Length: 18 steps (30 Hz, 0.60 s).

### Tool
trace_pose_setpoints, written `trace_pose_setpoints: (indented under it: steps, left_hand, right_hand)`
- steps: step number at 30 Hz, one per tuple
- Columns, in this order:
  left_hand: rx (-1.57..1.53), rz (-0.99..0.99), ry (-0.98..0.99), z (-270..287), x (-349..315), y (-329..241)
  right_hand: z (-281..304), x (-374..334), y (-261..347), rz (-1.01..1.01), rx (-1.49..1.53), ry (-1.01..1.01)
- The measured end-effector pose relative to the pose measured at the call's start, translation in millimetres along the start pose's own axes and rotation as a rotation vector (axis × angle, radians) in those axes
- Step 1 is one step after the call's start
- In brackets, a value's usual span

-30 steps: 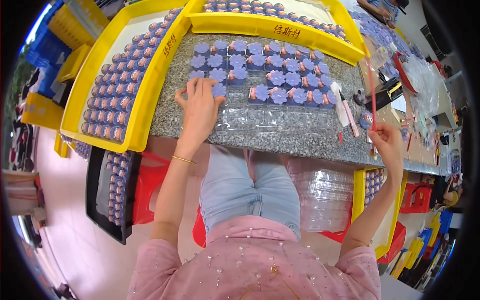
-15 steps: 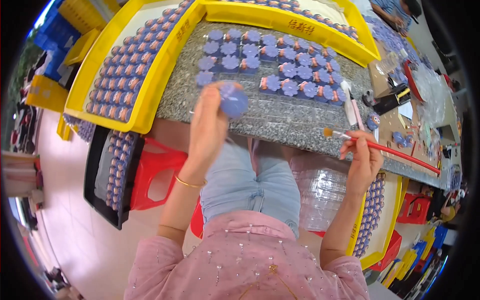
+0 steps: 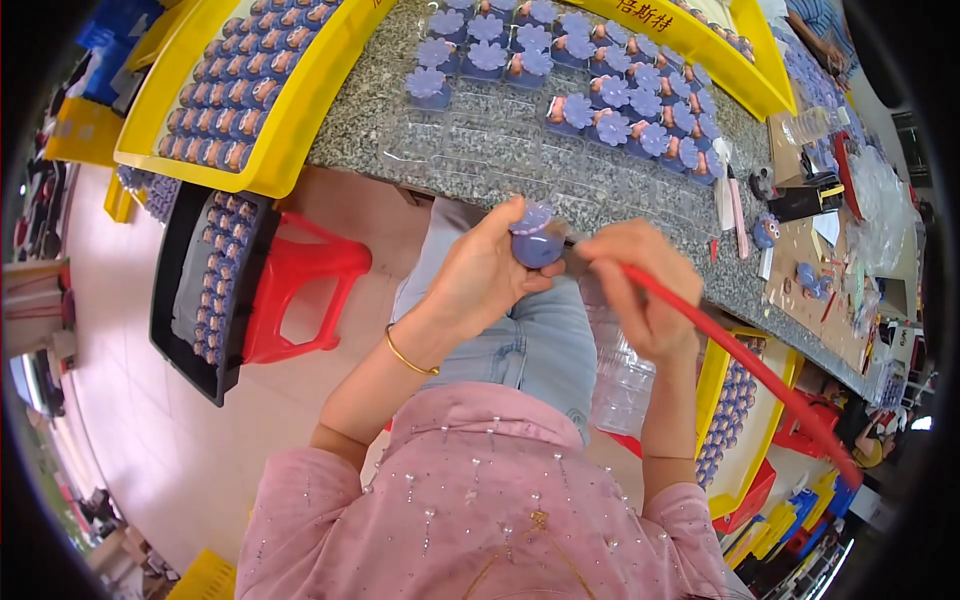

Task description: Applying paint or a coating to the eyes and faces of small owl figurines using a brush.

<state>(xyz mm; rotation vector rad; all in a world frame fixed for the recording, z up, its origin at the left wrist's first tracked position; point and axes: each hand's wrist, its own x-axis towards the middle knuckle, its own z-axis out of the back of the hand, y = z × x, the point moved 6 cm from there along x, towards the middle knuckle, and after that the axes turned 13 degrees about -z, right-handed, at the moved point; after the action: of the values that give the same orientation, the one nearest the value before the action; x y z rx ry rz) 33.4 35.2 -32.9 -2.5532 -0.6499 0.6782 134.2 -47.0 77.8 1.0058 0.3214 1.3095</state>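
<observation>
My left hand [image 3: 478,272] holds a small round purple-blue figurine [image 3: 540,250] with a flower-shaped top, above my lap at the table's front edge. In my right hand [image 3: 645,285] is a paintbrush with a long red handle [image 3: 745,358]. Its tip points at the figurine's right side; my fingers and blur hide whether it touches. Beyond my hands, a clear plastic blister tray [image 3: 450,150] lies on the speckled stone table, with rows of similar purple figurines [image 3: 610,95] toward the back. Several of these show pink parts beside the flower tops.
Yellow trays of figurines stand at the left [image 3: 268,165] and back right [image 3: 765,90]. Below are a black tray [image 3: 232,365], a red stool [image 3: 330,262] and another yellow tray [image 3: 768,440]. Slim tools [image 3: 738,215] lie at the right. A co-worker's arm [image 3: 820,45] shows at far right.
My left hand has brought the figurine right and down, toward my lap. My right hand has moved left with the paintbrush, bringing its tip to the figurine. The view has shifted.
</observation>
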Motion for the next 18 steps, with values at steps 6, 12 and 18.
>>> trace_pose_setpoints:
  steps: [6,12,18]
  left_hand:
    - [-0.133,-0.072,0.316,-14,4,0]
    - [0.548,-0.579,0.29,-23,8,-10]
    - [0.639,-0.704,0.338,-27,11,-3]
  right_hand:
    - [25,-19,-14,-0.226,0.365,-0.209]
    - [29,-28,-41,-0.458,0.185,-0.362]
    - [28,-38,-48,-0.419,0.498,-0.403]
